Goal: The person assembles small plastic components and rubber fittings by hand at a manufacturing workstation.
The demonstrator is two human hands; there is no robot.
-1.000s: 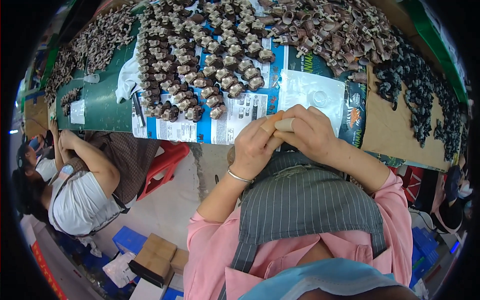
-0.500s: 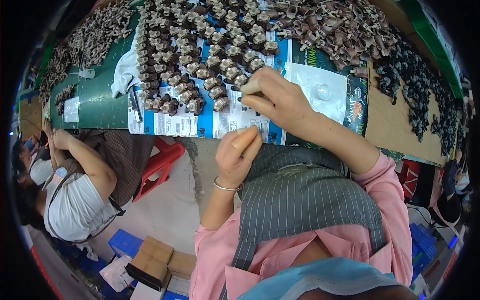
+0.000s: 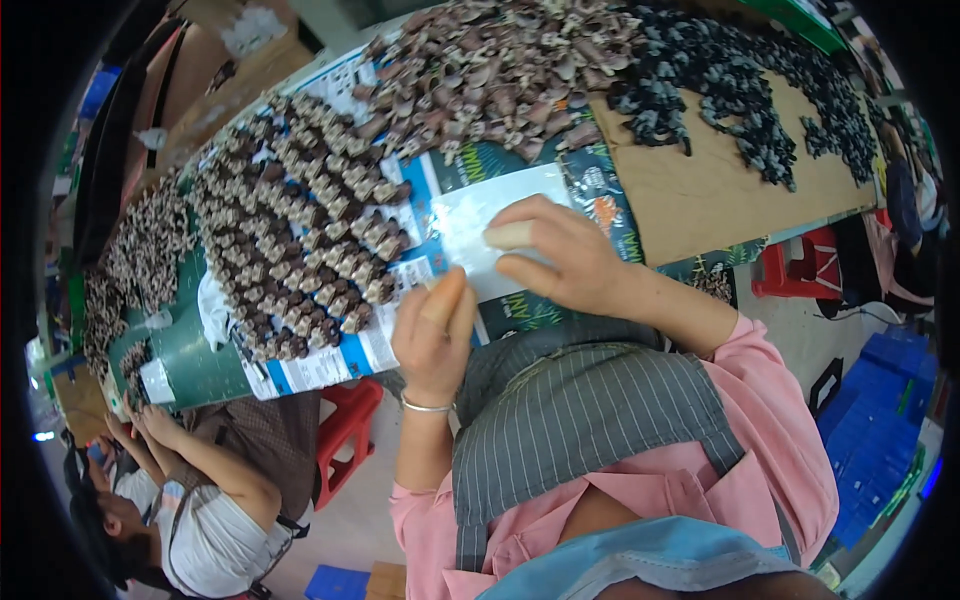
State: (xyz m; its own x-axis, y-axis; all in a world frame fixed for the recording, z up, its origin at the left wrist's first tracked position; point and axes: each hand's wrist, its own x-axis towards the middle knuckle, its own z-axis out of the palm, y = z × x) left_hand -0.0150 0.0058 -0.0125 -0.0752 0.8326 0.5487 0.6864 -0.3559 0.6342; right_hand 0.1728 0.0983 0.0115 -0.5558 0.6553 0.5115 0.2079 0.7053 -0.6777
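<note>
Resting on the clear plastic sheet [image 3: 480, 215], the right hand [image 3: 560, 260] has curled, empty fingers; just beside it, the left hand [image 3: 435, 335] pinches something too small to tell.

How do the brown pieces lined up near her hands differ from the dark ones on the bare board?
The brown pieces stand in neat rows on printed sheets; the black pieces lie in loose, tangled heaps on plain cardboard. The brown pieces are tan and mottled, the black pieces near-uniform. The brown ones sit close to the left hand; the black ones lie farther off. Both are small and numerous.
</note>
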